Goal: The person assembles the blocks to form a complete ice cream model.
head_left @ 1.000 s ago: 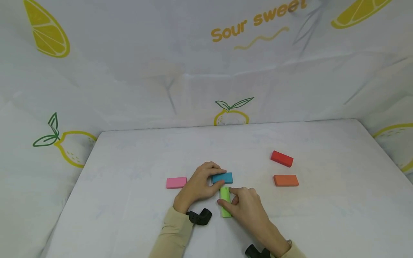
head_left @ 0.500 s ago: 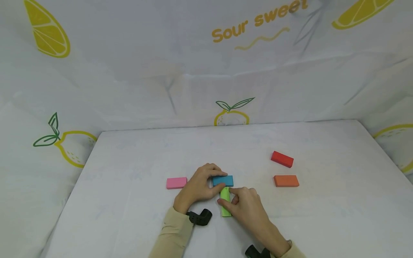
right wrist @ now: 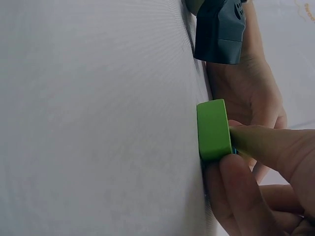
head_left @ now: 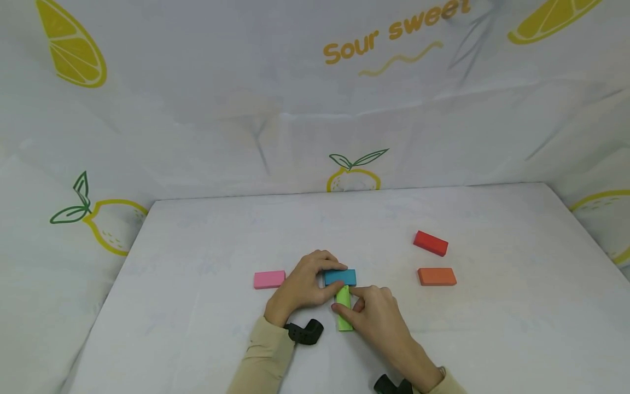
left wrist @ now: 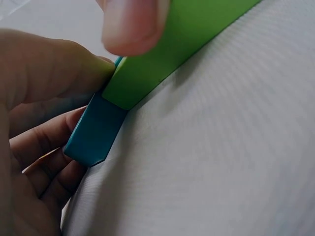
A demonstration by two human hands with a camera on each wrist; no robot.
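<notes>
A blue rectangular block [head_left: 340, 277] lies crosswise on the table, pinched between the thumb and fingers of my left hand [head_left: 304, 282]. Against its near long side stands the end of a green block [head_left: 344, 323], which points toward me. The left wrist view shows the blue block [left wrist: 96, 130] and the green block [left wrist: 182, 44] touching in a T shape. My right hand [head_left: 381, 317] holds the green block, thumb on the left and fingers on the right. From the right wrist, the green block's near end [right wrist: 213, 130] faces the camera, and the blue one is mostly hidden.
A pink block [head_left: 268, 279] lies just left of my left hand. Farther right are an orange block [head_left: 437, 276] and, behind it, a slanted red block [head_left: 430, 243]. The white table [head_left: 206, 235] meets a lemon-printed cloth at its back edge.
My left hand has drawn the blue block slightly toward me, closing the small gap to the green block. My right hand and the green block have stayed nearly still.
</notes>
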